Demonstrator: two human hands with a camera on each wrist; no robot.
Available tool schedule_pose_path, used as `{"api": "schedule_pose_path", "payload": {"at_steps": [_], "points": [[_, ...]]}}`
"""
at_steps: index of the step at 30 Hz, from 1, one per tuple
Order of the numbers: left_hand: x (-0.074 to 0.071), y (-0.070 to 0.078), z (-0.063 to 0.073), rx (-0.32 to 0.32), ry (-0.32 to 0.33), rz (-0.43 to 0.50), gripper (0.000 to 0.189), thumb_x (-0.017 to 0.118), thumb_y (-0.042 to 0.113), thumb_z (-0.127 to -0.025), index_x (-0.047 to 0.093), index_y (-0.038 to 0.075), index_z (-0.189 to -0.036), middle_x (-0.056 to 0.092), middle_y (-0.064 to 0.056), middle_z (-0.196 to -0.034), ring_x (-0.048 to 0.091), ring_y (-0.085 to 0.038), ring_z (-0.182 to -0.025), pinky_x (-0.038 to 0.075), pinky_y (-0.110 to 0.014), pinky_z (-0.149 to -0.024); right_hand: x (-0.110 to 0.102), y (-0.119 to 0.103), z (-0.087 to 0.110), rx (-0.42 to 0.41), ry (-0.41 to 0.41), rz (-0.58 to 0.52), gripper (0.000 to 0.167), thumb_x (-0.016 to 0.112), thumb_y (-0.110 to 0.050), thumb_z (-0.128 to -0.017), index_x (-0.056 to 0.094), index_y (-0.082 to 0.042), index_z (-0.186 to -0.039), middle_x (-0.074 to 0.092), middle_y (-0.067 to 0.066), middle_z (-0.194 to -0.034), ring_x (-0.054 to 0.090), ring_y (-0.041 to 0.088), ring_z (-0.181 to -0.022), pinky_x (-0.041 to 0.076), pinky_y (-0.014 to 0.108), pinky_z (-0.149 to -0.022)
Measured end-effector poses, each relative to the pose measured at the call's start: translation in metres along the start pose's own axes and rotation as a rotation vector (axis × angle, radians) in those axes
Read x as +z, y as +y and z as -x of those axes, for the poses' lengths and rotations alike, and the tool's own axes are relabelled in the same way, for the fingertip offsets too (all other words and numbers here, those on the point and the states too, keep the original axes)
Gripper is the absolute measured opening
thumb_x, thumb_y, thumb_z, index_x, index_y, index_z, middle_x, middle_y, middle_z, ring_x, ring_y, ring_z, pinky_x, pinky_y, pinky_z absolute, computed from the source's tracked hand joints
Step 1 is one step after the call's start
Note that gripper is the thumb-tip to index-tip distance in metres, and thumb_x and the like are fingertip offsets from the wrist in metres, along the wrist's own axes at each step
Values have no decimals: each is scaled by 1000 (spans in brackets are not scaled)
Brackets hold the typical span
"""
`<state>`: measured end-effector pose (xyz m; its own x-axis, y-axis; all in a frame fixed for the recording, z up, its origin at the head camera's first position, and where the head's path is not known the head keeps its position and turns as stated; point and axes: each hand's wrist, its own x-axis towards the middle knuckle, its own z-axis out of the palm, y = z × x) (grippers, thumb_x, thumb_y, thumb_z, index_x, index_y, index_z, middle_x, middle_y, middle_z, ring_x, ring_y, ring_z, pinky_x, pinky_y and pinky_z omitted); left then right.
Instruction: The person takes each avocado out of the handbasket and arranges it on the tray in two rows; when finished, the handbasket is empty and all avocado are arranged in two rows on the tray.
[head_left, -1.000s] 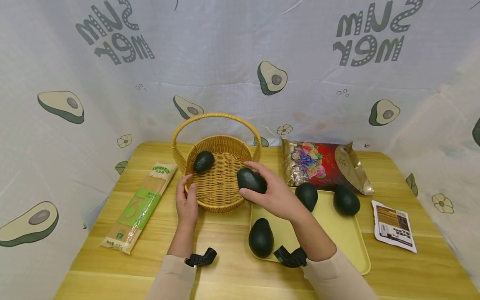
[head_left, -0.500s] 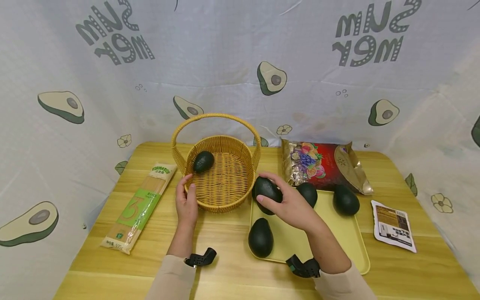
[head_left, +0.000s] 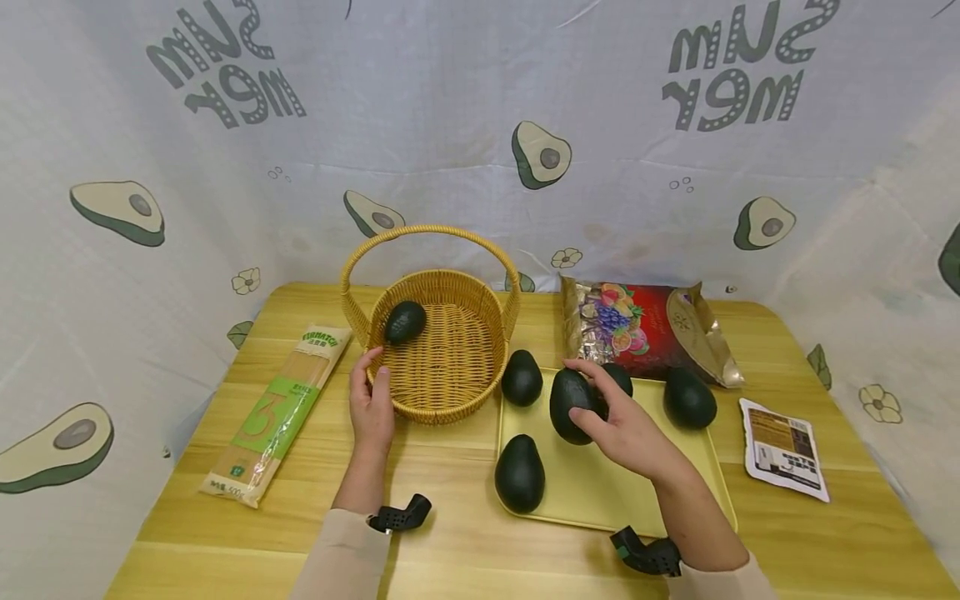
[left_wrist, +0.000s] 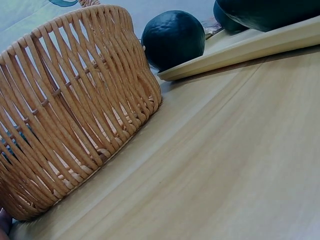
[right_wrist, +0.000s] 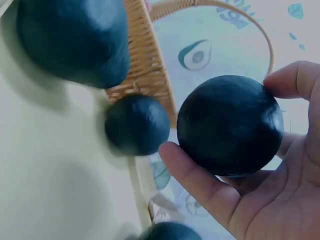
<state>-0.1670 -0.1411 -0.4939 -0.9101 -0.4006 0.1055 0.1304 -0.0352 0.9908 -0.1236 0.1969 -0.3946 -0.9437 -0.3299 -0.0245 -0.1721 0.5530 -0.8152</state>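
My right hand (head_left: pixel 626 425) holds a dark green avocado (head_left: pixel 573 406) above the left part of the yellow tray (head_left: pixel 592 500). In the right wrist view, thumb and fingers (right_wrist: pixel 190 172) grip this avocado (right_wrist: pixel 230 125) around its sides. Several other avocados lie on the tray: one at the back left corner (head_left: pixel 522 379), one at the front left (head_left: pixel 520 473), one at the back right (head_left: pixel 689 398) and one partly hidden behind my hand. My left hand (head_left: pixel 372 408) rests with relaxed fingers against the left front of the wicker basket (head_left: pixel 442 412). Inside the basket lies one avocado (head_left: pixel 405 322).
Left of the basket lies a pack of noodles (head_left: pixel 277 417). A red and gold candy bag (head_left: pixel 648 329) lies behind the tray, and a small white and brown pouch (head_left: pixel 784 450) to its right. The basket's tall handle (head_left: pixel 431 229) arches over its opening.
My right hand has carried the avocado rightward, from the basket's right edge to over the tray. The avocado at the tray's back left corner has come into view. My left hand stays at the basket.
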Motion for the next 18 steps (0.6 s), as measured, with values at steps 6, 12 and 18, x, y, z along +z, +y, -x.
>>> {"api": "schedule_pose_path", "payload": {"at_steps": [6,12,18], "points": [[1,24,9,3,-14,2,37,45,7,-105,49,-4,-140,36,-21,-158,21,-30,-155,19,-49,-124,-6,11,10,44,-11,9,70,62,-11,-94,32,-18,-157,48,29,-138,63,32,-104,54,36,-75],[2,32,14,7,-19,14,37,45,7,-106,49,-4,-140,36,-20,-158,21,-30,-155,19,-49,-124,-14,21,20,106,-22,48,72,71,-22,-94,34,-17,-155,50,29,-135,61,35,-107,54,33,-69],[2,31,14,6,-21,13,38,45,8,-106,48,-3,-142,36,-19,-158,23,-27,-153,24,-41,-118,-14,33,28,221,-63,37,80,78,-34,-90,34,-15,-153,48,29,-135,63,32,-102,54,35,-71]]}}
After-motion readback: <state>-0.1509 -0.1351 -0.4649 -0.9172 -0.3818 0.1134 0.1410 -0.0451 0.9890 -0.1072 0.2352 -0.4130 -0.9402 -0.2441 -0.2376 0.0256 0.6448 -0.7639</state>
